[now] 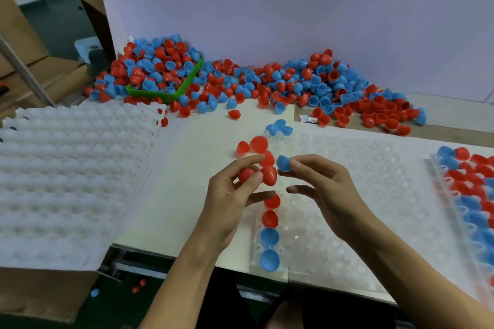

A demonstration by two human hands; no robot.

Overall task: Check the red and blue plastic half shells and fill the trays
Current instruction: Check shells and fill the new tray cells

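Above the clear tray (361,195), the left hand (227,195) pinches red half shells (268,175) and the right hand (323,184) a blue half shell (284,163), best seated squarely in the column's next free pocket.

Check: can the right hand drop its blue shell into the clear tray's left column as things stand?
Probably yes. The right hand pinches the blue shell just above the clear tray; the left hand, holding red shells, crowds part of that column.
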